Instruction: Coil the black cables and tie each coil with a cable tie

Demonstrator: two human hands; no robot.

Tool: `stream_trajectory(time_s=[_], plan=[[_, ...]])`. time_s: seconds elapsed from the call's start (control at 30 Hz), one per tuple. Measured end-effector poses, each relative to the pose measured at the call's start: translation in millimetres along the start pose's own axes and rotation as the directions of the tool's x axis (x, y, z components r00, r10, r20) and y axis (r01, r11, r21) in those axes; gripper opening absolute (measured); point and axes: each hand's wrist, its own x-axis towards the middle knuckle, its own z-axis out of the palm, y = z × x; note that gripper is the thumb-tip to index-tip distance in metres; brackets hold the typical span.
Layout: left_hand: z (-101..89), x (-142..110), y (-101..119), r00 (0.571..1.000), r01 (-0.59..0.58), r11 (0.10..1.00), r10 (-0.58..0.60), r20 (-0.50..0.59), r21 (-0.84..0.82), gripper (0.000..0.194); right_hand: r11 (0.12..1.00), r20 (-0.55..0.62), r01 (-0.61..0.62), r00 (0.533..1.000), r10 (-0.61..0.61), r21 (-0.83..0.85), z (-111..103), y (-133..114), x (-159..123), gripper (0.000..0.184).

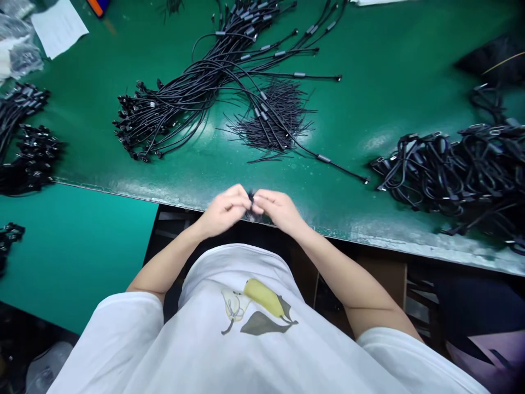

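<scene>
My left hand (225, 210) and my right hand (276, 209) meet at the near edge of the green table (369, 60). Both are closed, fingertips pinched together on a small black cable piece (251, 197) held between them; most of it is hidden by my fingers. Beyond my hands lies a loose pile of thin black twist ties (273, 117). A long bundle of black cables (184, 98) fans out behind it, plugs at the left end.
A heap of coiled black cables (455, 164) sits at the right. More black cable bundles (24, 142) lie at the far left, near plastic bags and a white paper (57, 27). A lower teal table (74, 246) stands at my left.
</scene>
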Motion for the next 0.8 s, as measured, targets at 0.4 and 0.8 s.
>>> stream_trajectory(time_s=[0.4, 0.8], plan=[[16.7, 2, -12, 0.941, 0.334, 0.802, -0.313, 0.128, -0.494, 0.052, 0.999, -0.050, 0.041, 0.998, -0.041, 0.014, 3, -15, -20, 0.036], [5.0, 0, 6, 0.878, 0.466, 0.753, -0.328, 0.349, -0.465, 0.077, 0.800, -0.114, 0.370, 0.874, -0.472, -0.473, -6, -5, -4, 0.028]])
